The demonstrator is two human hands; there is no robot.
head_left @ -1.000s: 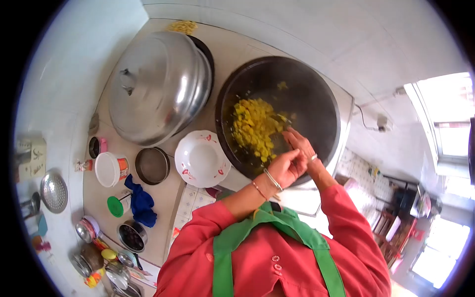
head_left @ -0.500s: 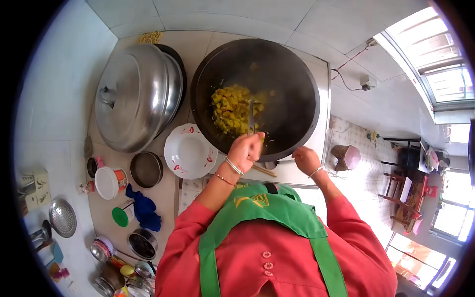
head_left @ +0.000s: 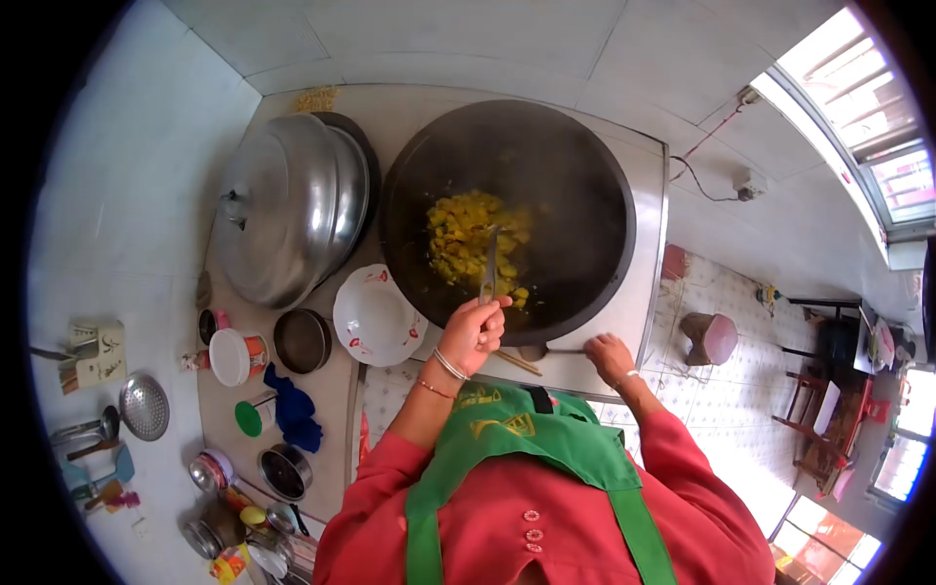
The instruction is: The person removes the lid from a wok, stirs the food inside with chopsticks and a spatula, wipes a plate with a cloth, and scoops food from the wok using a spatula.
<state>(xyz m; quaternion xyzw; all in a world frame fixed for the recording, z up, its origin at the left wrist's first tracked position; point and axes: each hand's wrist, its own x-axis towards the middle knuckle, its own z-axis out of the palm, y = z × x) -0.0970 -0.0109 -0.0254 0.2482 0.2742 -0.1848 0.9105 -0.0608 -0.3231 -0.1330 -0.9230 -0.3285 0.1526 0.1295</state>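
A large dark wok holds chopped yellow food, with some steam over it. My left hand is closed round the handle of a metal utensil at the wok's near edge, and the utensil's far end is in the food. To the right, my right hand rests on the stove's near edge, its fingers curled at the end of a thin dark handle. Wooden chopsticks lie between the hands, just below the wok. A white plate with red flowers stands left of the wok.
A big domed metal lid is at the left. Nearer stand a round tin, a white tub, a blue cloth, a green-lidded jar and a metal pot. A stool stands on the floor at right.
My hands were together over the wok and have come apart. My left hand now holds the utensil, while my right hand has moved right and down to the stove edge.
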